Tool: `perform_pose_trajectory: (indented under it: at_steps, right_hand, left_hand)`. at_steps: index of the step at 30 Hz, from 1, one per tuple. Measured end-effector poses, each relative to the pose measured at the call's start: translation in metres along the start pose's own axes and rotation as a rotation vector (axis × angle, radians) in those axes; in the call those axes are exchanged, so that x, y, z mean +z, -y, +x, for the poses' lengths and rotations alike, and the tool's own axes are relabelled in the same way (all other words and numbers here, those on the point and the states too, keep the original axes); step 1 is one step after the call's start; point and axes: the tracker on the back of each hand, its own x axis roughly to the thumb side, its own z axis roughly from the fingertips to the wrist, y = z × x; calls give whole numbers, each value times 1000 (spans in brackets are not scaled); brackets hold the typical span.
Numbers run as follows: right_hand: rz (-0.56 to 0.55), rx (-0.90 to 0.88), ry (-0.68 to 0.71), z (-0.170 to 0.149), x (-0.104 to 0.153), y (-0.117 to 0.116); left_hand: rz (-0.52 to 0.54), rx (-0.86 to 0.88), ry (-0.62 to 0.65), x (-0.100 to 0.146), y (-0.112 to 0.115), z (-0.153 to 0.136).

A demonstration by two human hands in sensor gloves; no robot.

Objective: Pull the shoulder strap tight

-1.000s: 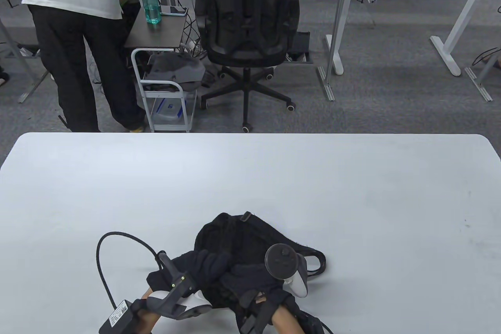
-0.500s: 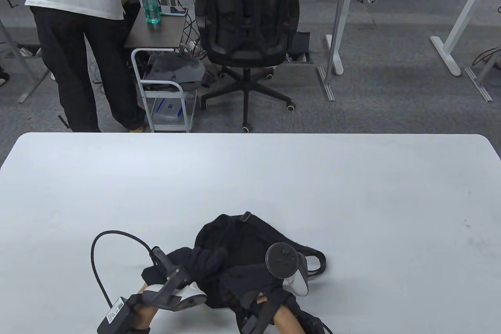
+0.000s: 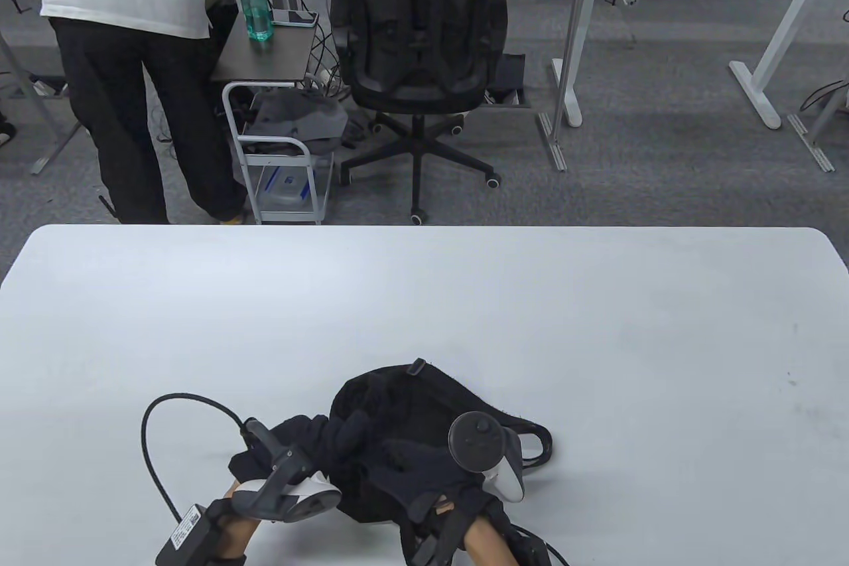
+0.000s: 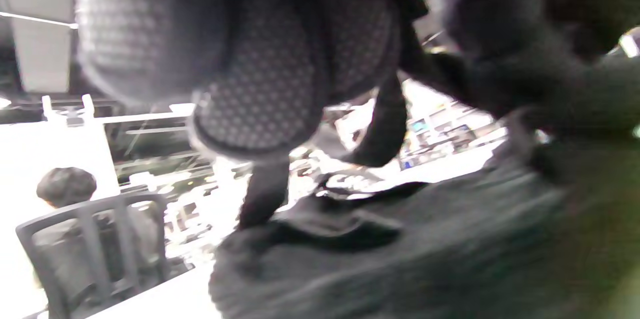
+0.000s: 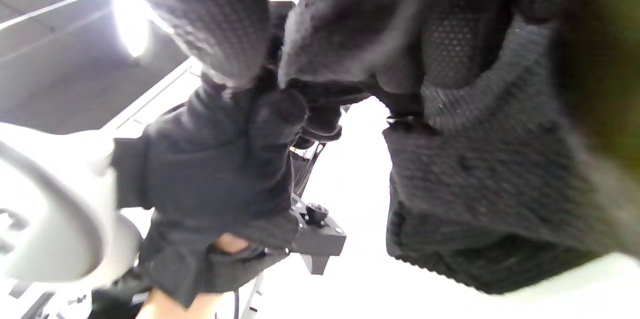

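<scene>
The black backpack (image 3: 424,420) lies at the near edge of the white table (image 3: 424,300). My left hand (image 3: 312,443) sits at the backpack's left side, fingers curled into dark fabric. My right hand (image 3: 424,466) rests on the backpack's near side, fingers bent. I cannot tell whether either grips the shoulder strap (image 3: 534,446), which loops from the backpack's right.

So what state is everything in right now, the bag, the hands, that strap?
Backpack: lying slumped on the table.
Shoulder strap: loose loop lying on the tabletop.
Left hand: on the bag's left side, fingers closed in a grip.
Right hand: resting on the bag; grip unclear.
</scene>
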Motion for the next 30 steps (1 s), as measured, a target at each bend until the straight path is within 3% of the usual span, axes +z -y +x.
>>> perform_pose_trajectory:
  at_steps: [6, 13, 22, 30]
  right_hand:
    - [13, -40, 17, 0, 0, 0]
    - [5, 23, 32, 5, -2, -3]
    - [62, -10, 38, 6, -3, -4]
    - [56, -22, 11, -3, -4, 2]
  left_hand:
    - [40, 30, 56, -4, -2, 17]
    - [13, 36, 42, -1, 3, 8]
    - [-10, 10, -68, 7, 3, -20]
    - [39, -5, 37, 0, -10, 8]
